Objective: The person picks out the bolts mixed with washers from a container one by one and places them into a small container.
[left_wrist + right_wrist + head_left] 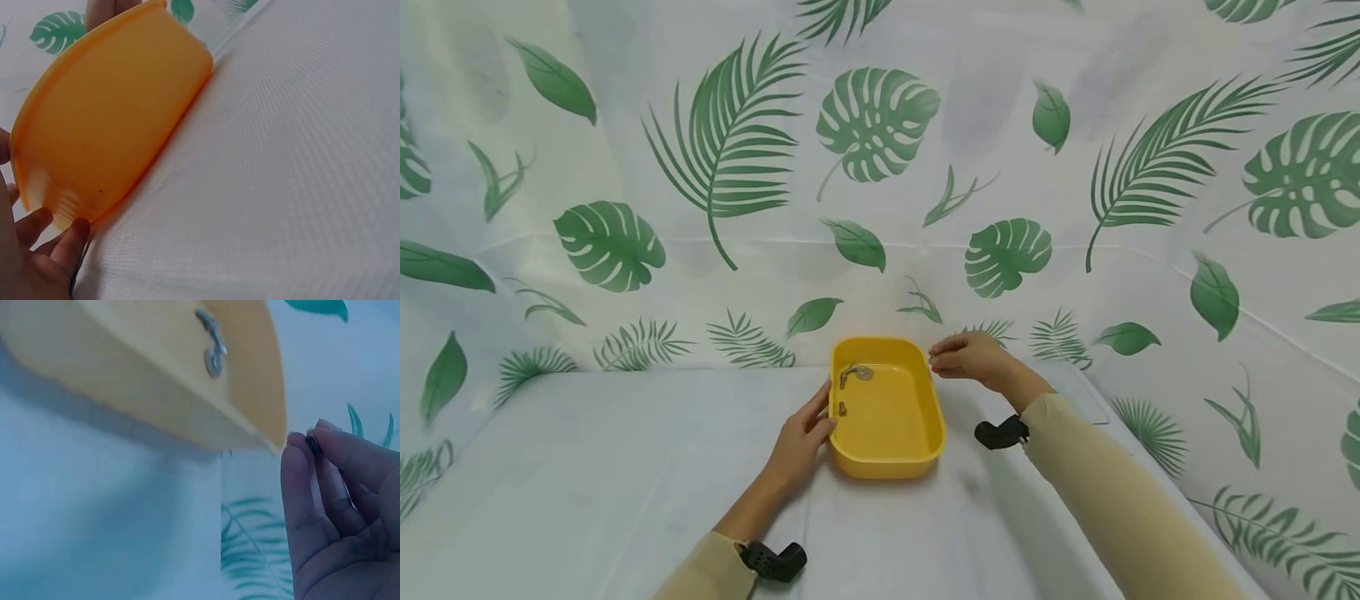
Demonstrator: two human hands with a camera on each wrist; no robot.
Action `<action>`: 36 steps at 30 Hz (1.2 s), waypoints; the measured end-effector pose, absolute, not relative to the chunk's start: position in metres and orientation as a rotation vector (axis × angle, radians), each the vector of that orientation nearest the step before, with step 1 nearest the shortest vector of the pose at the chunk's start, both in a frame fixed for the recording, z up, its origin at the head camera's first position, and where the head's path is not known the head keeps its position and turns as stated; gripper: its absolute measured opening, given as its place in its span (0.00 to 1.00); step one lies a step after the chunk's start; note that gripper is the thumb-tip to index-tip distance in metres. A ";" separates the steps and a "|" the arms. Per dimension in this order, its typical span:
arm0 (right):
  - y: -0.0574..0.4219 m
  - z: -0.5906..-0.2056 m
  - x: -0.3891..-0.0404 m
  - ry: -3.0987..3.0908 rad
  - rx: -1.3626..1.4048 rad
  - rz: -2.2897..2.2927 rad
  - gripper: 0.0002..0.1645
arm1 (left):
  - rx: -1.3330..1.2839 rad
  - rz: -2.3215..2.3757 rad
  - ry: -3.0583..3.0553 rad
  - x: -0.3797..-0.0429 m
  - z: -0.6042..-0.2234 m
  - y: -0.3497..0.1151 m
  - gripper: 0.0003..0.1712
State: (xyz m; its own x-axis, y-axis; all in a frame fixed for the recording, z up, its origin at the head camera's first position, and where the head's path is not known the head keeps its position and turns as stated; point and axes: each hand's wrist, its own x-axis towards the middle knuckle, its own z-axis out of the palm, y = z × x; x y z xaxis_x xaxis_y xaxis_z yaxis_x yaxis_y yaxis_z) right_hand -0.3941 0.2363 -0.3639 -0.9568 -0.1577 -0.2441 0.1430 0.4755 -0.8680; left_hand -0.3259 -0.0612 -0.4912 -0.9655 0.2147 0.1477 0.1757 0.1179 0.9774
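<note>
A yellow plastic tray (887, 417) stands on the white-covered table. My left hand (801, 429) grips its left side, thumb at the rim and fingers against the outer wall. In the left wrist view, fingertips (72, 244) press low on the tray's orange-looking wall (119, 106). Beyond the tray's far right corner, my right hand (973, 360) pinches a small metal fastener (312, 442) between thumb and fingertips; only its dark round end shows. Inside the tray lie a bolt (847, 373), a round washer (864, 373) and a smaller screw (842, 408), all along the left side.
A white cloth (625, 467) covers the table on both sides of the tray. Close behind hangs a leaf-print curtain (760, 292), which also runs down the right side. A flat pale panel edge (1086, 392) shows at the back right.
</note>
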 end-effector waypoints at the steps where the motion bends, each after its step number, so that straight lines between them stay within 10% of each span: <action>1: 0.242 -0.363 -0.394 2.440 -0.015 -1.475 0.24 | 0.404 2.030 2.323 -0.326 -0.491 -0.062 0.36; 36: 0.384 -0.380 -0.382 2.449 0.293 -1.470 0.28 | 0.462 2.056 2.298 -0.325 -0.489 -0.063 0.37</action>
State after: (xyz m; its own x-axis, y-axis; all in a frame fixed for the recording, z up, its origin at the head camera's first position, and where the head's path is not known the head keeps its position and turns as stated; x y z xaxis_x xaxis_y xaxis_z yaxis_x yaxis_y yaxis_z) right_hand -0.3816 0.3839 -0.3797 -0.9432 0.0339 -0.3305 0.3076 0.4648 -0.8303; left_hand -0.3253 -0.0634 -0.4889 -0.9558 0.2338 0.1783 0.2031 0.0865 0.9753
